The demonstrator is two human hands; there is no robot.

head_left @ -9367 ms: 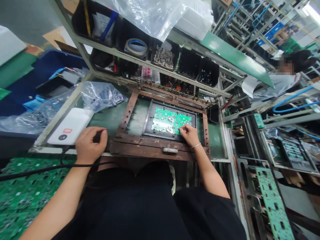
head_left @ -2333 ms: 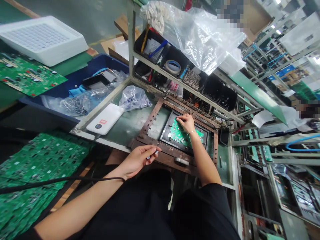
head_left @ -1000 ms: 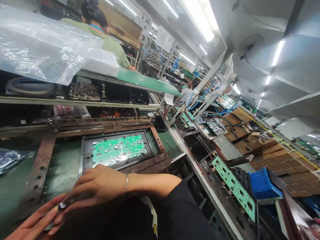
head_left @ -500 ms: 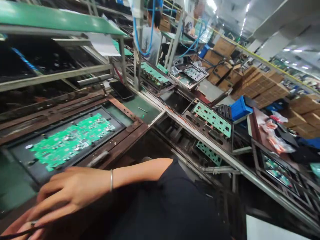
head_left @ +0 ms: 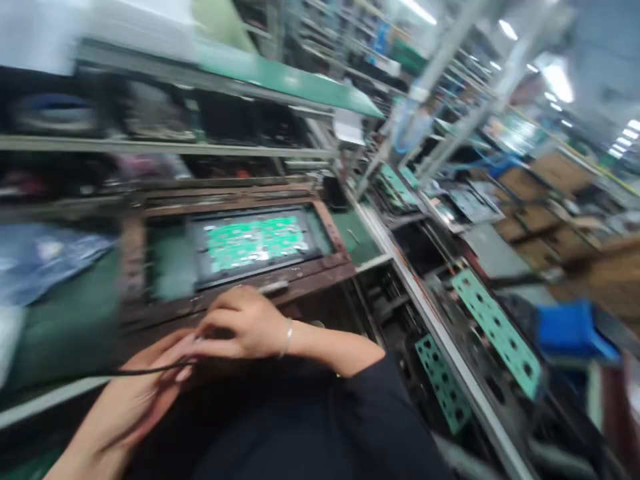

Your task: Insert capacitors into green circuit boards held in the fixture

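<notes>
The picture is smeared by motion. My right hand, with a thin bracelet on its wrist, has its fingers curled and pinched together at the fingertips of my left hand. My left hand lies palm up over my lap, its fingers blurred. A black cable runs across it. Just beyond both hands a green circuit board lies in a dark carrier inside a rusty brown frame. Neither hand touches the board.
A shelf of dark parts bins stands behind the frame, under a green conveyor belt. A plastic bag lies at the left. To the right are green perforated boards, a blue bin and cardboard boxes.
The view has swung back to the left and blurred. My right hand, earlier on the board, has come back to my left hand over my lap, where the two hands meet.
</notes>
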